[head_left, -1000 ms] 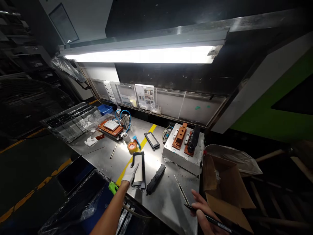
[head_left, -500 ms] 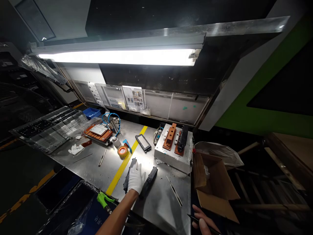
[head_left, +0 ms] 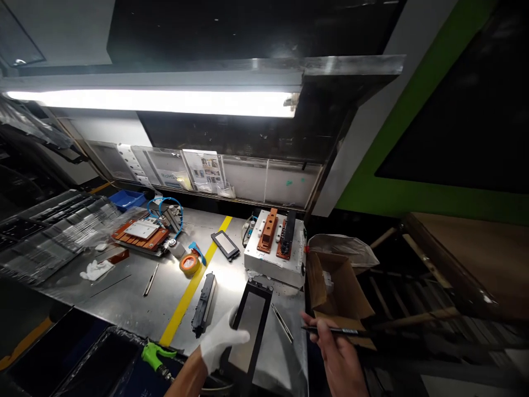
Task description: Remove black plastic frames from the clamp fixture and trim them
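My left hand [head_left: 217, 342], in a white glove, grips the left edge of a black rectangular frame [head_left: 258, 314] with a grey panel in it, thumb across its face. The frame is tilted up off the bench. My bare right hand [head_left: 341, 361] is closed around a black pen [head_left: 349, 331], beyond the bench's right edge. Left of the gloved hand, a long black plastic part [head_left: 204, 304] lies on its side. Farther back, a second black frame with a pale panel [head_left: 225, 245] lies flat. A thin metal tool [head_left: 282, 323] rests between the held frame and the bench edge.
A white fixture box [head_left: 275, 264] with brown and black blocks stands at the back right, beside an open cardboard box [head_left: 341, 284]. Orange tape [head_left: 189, 264], a brown fixture [head_left: 140, 232] and plastic trays [head_left: 58, 226] are at left. A green air gun [head_left: 154, 355] hangs at the front edge.
My left hand has moved nearer and lifted the right-hand black part, turning its panel face toward me. My right hand has come further into view with the pen. The camera has turned right.
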The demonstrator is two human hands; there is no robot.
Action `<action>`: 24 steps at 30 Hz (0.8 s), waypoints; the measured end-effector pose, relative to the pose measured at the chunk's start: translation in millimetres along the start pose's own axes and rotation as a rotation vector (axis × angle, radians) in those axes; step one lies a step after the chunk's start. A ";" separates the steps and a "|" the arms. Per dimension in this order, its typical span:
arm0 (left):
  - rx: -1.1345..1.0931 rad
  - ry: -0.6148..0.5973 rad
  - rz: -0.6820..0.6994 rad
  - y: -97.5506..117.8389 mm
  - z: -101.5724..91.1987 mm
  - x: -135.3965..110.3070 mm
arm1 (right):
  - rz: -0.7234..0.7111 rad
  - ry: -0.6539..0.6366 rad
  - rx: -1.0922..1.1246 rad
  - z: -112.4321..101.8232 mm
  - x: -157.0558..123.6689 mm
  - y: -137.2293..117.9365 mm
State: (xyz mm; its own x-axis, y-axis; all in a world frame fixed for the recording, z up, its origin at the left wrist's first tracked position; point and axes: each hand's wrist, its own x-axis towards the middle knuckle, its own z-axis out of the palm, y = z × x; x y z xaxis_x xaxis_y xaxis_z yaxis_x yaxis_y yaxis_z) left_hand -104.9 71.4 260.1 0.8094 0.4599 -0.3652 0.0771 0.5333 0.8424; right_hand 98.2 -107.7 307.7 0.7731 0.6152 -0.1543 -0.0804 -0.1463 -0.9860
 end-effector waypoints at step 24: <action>0.278 -0.143 0.063 18.2 51.8 -51.7 | -0.186 -0.214 -0.189 29.9 1.7 -59.7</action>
State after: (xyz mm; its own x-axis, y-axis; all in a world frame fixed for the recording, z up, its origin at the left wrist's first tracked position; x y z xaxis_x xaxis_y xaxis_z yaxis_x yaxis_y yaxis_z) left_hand -115.2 20.5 314.8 0.8898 0.3706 -0.2663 0.1647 0.2834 0.9447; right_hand 85.4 -74.8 364.4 0.6125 0.7904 -0.0021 0.1832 -0.1445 -0.9724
